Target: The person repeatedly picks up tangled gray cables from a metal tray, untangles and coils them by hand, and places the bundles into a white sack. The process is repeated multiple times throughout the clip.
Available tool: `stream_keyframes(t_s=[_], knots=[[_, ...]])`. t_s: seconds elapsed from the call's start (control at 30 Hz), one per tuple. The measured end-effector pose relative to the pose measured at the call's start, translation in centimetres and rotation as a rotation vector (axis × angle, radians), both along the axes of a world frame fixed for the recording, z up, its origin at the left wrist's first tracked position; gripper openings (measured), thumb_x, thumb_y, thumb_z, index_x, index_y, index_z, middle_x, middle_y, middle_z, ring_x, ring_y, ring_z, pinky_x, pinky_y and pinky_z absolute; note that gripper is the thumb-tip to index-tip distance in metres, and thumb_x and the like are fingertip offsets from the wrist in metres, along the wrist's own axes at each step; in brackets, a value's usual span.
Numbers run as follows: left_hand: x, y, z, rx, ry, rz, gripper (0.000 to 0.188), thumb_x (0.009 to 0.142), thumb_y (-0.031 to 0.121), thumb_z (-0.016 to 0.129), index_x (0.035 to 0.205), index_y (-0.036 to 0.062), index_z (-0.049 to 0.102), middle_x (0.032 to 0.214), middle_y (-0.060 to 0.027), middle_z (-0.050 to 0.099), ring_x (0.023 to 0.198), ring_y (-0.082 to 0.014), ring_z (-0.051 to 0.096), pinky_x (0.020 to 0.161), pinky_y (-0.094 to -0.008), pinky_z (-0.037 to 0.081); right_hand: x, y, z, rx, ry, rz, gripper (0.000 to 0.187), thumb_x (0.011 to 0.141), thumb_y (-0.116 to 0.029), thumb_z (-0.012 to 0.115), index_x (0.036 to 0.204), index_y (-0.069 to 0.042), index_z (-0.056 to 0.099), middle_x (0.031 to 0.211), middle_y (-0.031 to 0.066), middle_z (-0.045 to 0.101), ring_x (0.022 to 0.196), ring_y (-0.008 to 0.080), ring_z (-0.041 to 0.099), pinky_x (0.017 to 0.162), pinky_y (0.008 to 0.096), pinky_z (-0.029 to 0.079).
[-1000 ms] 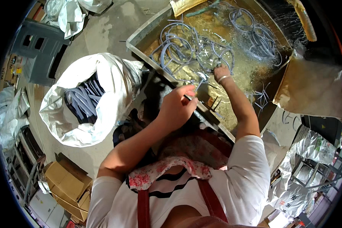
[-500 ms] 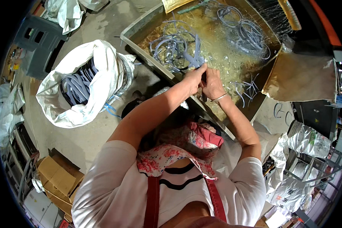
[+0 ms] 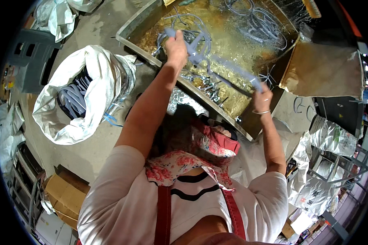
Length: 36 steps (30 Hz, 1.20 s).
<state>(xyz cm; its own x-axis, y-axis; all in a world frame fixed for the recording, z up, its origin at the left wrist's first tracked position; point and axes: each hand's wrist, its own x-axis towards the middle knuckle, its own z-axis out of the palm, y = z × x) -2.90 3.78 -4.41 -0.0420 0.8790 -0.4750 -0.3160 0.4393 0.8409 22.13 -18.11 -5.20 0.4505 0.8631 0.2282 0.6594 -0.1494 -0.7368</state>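
The person's left hand [image 3: 176,48] and right hand [image 3: 262,99] were close together half a second ago. Now they are far apart. Each hand is curled tight around a part of a long, bendy, gray, rubber-looking strip [image 3: 238,71]. The strip stretches between them, over a big gray tank with straight sides [image 3: 140,50] full of yellowish water. It is blurry, so I can't tell if it is one piece. I think the pull has opened the bunched strip out. Thin gray loops of tube [image 3: 266,30] lie in the water, well apart from the hands.
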Motion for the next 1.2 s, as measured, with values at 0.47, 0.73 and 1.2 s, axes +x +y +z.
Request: stream_keyframes(t_s=[0.47, 0.73, 1.2], knots=[[-1.8, -0.8, 3.2, 0.621, 0.43, -0.708, 0.032, 0.089, 0.029, 0.048, 0.107, 0.0034, 0.056, 0.09, -0.0116, 0.061, 0.09, -0.0226, 0.057, 0.08, -0.0362, 0.044, -4.3, 15.1, 8.7, -0.093, -0.018, 0.352, 0.039, 0.075, -0.025, 0.067, 0.1, 0.002, 0.056, 0.076, 0.0153, 0.06, 0.07, 0.0214, 0.058, 0.066, 0.0297, 0.046], [-6.6, 3.6, 3.8, 0.182, -0.205, 0.168, 0.024, 0.089, 0.023, 0.052, 0.09, 0.0005, 0.045, 0.067, -0.0078, 0.053, 0.045, -0.0154, 0.05, 0.042, -0.029, 0.043, -6.4, 21.5, -6.0, -0.796, -0.394, -0.021, 0.053, 0.066, -0.028, 0.067, 0.109, -0.001, 0.052, 0.101, 0.0186, 0.061, 0.096, 0.0323, 0.059, 0.082, 0.0377, 0.047], [-7.4, 1.9, 5.8, 0.321, 0.138, -0.316, 0.031, 0.086, 0.013, 0.055, 0.115, 0.0019, 0.052, 0.061, -0.0004, 0.049, 0.046, -0.0086, 0.045, 0.042, -0.0251, 0.038, -4.1, 18.1, -7.1, -0.66, -0.251, -0.239, 0.031, 0.064, -0.014, 0.06, 0.09, 0.002, 0.057, 0.092, 0.0256, 0.06, 0.087, 0.0385, 0.058, 0.076, 0.0414, 0.047]])
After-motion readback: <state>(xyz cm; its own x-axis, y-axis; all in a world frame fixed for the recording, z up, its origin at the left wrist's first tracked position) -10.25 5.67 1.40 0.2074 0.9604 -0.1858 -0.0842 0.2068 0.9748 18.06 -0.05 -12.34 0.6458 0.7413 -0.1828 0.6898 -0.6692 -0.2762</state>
